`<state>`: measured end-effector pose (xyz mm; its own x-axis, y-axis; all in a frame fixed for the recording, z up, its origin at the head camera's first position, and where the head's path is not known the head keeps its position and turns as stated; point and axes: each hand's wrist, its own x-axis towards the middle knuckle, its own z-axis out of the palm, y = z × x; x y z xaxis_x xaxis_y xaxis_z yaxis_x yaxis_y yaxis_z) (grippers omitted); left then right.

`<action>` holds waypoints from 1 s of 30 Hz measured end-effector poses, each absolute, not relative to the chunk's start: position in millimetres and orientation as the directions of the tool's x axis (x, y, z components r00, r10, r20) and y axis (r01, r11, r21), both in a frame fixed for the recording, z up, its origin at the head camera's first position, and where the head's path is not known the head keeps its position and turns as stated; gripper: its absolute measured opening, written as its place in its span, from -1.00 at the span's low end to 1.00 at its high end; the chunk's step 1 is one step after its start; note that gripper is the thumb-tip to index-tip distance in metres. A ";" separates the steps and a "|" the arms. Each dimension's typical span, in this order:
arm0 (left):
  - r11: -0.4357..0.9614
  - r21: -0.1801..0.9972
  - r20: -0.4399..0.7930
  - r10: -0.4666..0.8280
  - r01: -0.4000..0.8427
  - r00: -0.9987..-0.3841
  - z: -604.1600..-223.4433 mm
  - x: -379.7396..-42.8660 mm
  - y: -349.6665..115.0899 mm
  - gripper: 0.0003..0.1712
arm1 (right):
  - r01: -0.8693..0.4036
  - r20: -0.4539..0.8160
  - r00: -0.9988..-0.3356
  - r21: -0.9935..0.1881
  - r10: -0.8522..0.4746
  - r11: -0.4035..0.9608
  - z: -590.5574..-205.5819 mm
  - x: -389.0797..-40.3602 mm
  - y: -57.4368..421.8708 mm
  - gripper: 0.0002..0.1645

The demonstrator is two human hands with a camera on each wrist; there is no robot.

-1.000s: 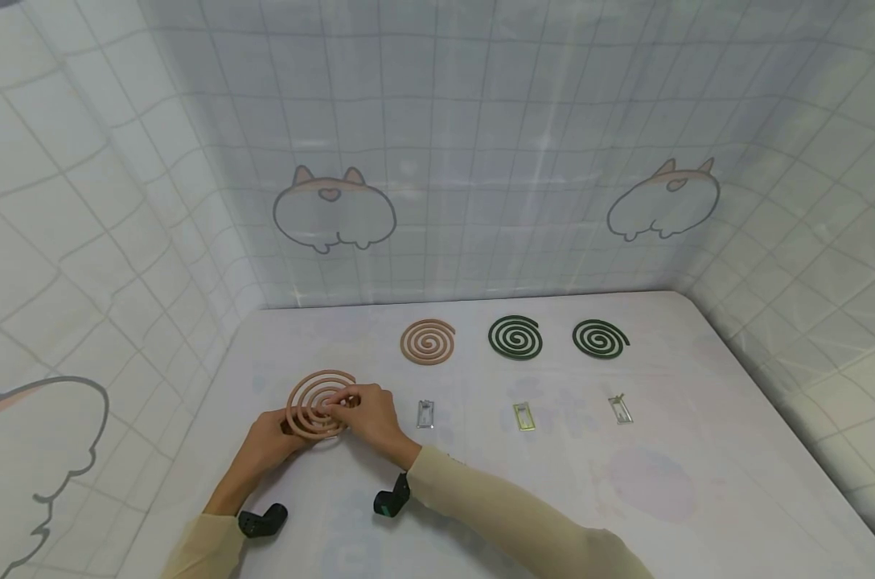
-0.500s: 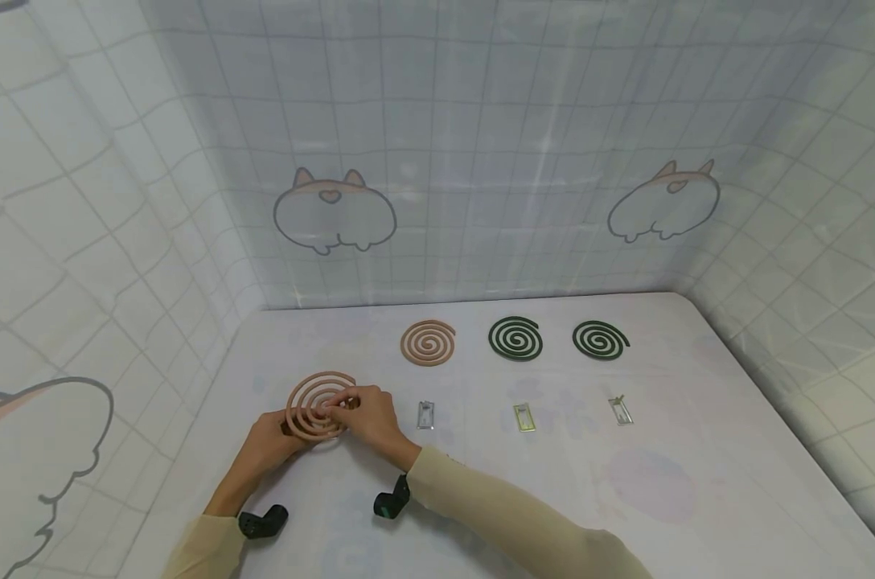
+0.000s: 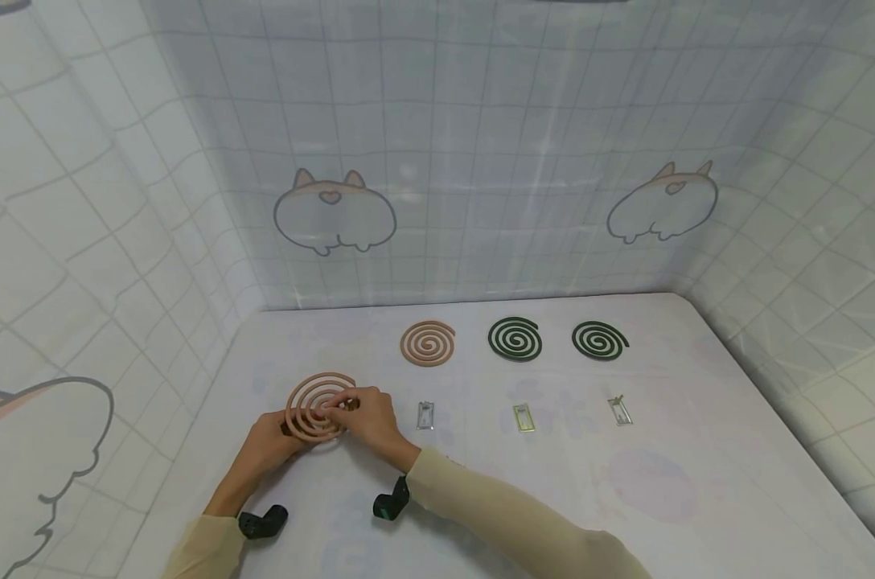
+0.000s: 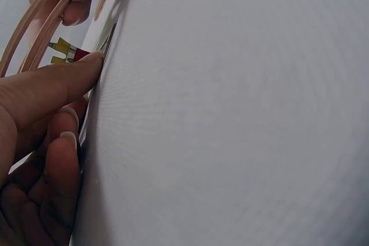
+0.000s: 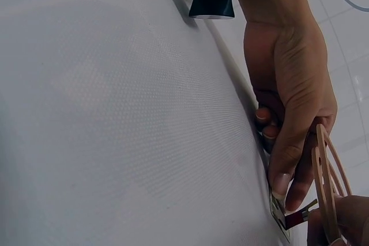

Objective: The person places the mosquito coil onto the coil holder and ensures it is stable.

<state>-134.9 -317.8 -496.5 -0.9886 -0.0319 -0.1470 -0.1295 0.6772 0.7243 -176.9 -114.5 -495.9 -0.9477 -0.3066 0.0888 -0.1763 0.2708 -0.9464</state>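
In the lower left of the head view, your right hand (image 3: 371, 418) is pinching a flat tan spiral coil (image 3: 310, 420) near its centre, raised off the white desk (image 3: 589, 482), while your left hand (image 3: 267, 438) is gripping a thin metal stand with a red-and-yellow upright (image 5: 296, 219) at its base. You seem to be joining the two, so you should be bracing that base and easing gently, avoiding sideways force on a probably brittle coil.
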 end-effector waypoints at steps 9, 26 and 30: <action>0.693 0.715 -0.109 -0.021 -0.093 -0.994 -498.2 -134.7 -318.1 -0.51 | -0.186 0.100 -0.947 -0.945 -0.306 0.268 -497.2 -175.9 -113.4 -0.85; 0.685 0.722 -0.122 -0.009 -0.095 -0.993 -496.3 -134.8 -317.5 -0.50 | -0.194 0.099 -0.944 -0.939 -0.315 0.284 -495.1 -175.5 -112.5 -0.86; 0.670 0.734 -0.137 -0.009 -0.107 -0.991 -496.2 -134.3 -317.3 -0.50 | -0.200 0.105 -0.944 -0.936 -0.313 0.289 -494.8 -174.7 -112.7 -0.87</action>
